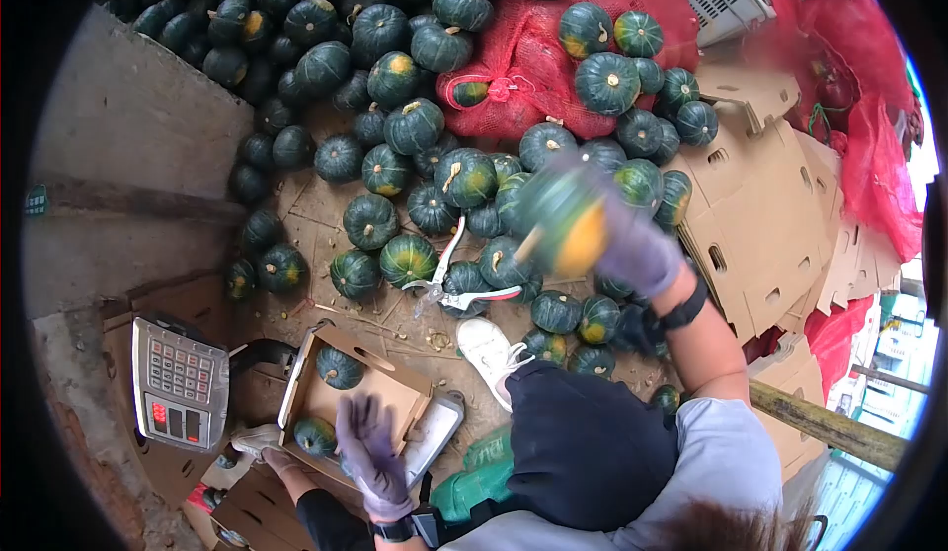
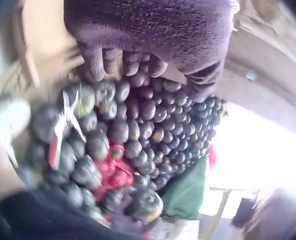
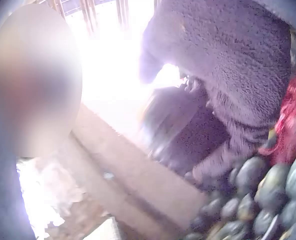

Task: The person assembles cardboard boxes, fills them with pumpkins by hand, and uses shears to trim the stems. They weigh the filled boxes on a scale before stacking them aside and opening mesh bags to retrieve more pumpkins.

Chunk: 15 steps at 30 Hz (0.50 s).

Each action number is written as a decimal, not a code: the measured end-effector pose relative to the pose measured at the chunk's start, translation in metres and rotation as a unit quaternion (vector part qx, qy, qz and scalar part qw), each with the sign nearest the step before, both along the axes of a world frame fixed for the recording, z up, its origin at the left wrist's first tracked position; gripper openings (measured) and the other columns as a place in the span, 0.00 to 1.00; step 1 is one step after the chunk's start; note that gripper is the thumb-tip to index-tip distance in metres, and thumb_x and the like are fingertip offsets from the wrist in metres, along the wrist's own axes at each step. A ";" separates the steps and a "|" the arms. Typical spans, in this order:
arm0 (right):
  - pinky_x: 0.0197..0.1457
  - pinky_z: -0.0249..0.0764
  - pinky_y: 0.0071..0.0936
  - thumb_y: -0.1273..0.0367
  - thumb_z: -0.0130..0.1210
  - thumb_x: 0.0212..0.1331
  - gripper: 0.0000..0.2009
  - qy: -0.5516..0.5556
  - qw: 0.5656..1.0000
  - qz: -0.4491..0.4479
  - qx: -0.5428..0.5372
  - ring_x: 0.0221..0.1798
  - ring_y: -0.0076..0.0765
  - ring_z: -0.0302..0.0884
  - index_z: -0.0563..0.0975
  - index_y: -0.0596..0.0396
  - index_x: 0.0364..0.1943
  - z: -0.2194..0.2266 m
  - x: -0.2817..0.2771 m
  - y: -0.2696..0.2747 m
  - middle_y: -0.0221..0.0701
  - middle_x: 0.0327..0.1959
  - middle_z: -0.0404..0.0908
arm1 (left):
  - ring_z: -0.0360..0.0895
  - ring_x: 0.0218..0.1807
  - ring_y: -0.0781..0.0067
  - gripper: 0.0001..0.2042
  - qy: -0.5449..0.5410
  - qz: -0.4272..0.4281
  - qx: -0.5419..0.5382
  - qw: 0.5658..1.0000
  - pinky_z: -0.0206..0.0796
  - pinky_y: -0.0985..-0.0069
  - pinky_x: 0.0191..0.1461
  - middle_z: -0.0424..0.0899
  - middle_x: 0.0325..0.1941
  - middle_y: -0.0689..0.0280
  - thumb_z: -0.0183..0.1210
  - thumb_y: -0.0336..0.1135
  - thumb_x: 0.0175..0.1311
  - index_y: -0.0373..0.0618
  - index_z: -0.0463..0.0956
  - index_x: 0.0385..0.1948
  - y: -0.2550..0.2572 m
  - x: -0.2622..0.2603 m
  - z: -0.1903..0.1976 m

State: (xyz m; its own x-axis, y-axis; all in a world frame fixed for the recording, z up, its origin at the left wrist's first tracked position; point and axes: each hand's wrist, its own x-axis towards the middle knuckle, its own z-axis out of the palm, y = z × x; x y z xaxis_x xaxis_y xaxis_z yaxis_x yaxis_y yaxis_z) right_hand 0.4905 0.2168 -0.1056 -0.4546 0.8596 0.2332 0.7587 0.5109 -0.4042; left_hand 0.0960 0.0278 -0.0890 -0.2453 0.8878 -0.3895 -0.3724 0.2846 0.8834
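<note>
My right hand (image 1: 640, 247), in a purple glove, grips a dark green pumpkin (image 1: 555, 210) with an orange patch, held above the pile and blurred by motion. In the right wrist view, the gloved fingers curl round the pumpkin (image 3: 175, 120). My left hand (image 1: 370, 457), gloved alike, is over a cardboard box (image 1: 410, 383) with its fingers loosely spread and nothing in them. Inside that box lie a pumpkin (image 1: 339, 366) at the far end and another pumpkin (image 1: 314, 436) beside the left hand; the hand hides part of the interior. Beneath the box is a scale platform (image 1: 434, 432).
The scale's keypad and display (image 1: 183, 383) stand left of the box. Red-handled pruning shears (image 1: 449, 279) lie on loose pumpkins (image 1: 395, 171). Behind is a red mesh sack (image 1: 533, 47); flattened cartons (image 1: 755, 225) are stacked at right. A concrete wall (image 1: 138, 117) bounds the left.
</note>
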 end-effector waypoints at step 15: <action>0.58 0.72 0.34 0.55 0.71 0.45 0.40 -0.206 0.825 -0.345 -0.397 0.55 0.37 0.76 0.67 0.51 0.64 -0.037 0.168 0.130 0.38 0.51 0.80 | 0.65 0.67 0.52 0.35 0.508 -0.205 -0.126 0.827 0.57 0.60 0.72 0.66 0.67 0.53 0.73 0.31 0.43 0.45 0.71 0.60 -0.015 -0.089 -0.079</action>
State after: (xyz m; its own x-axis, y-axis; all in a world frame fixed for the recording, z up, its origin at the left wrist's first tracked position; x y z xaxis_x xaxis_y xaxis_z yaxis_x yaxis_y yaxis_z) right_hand 0.6590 0.3471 -0.1429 0.3059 0.7548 -0.5802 0.9150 -0.4015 -0.0398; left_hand 0.0067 0.0124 -0.1679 -0.2581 0.8997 -0.3521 0.6989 0.4255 0.5748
